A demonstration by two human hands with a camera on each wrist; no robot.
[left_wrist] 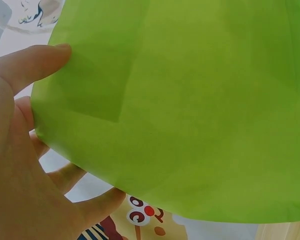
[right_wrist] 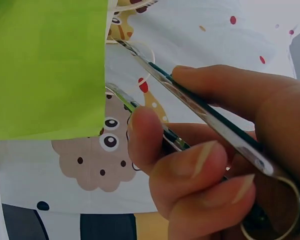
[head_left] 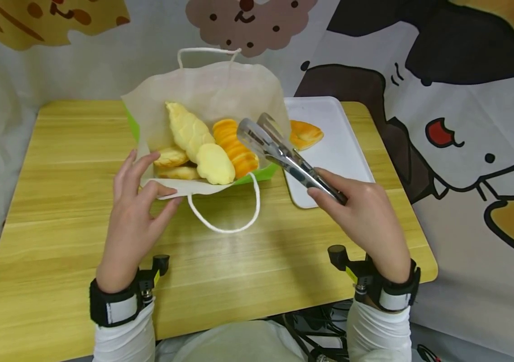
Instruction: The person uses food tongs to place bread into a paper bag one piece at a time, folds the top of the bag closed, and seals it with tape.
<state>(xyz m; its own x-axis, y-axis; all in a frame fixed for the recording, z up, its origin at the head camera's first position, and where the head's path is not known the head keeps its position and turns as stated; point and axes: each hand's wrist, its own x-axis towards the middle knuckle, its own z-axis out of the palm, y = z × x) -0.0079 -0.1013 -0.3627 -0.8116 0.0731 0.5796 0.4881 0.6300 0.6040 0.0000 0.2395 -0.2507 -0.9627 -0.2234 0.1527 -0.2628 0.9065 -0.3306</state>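
A green paper bag (head_left: 248, 83) with a pale inside and white cord handles lies tipped, its mouth toward me. Inside are several breads: a pale braided loaf (head_left: 186, 128), an orange ridged bread (head_left: 235, 151), a pale rounded piece (head_left: 215, 165) and browner ones (head_left: 171, 157) at the left. My left hand (head_left: 132, 218) pinches the bag's rim at its left front, thumb outside on the green paper in the left wrist view. With my right hand (head_left: 365, 216) I hold metal tongs (head_left: 301, 170). Their spread tips hover over the bag's right side, nothing between them.
On the right, partly behind the bag, a white tray (head_left: 331, 171) carries a golden bread (head_left: 308, 133). The wooden table (head_left: 221, 266) extends in front and to the left. A cartoon-printed cloth (head_left: 456, 100) hangs behind and at the right.
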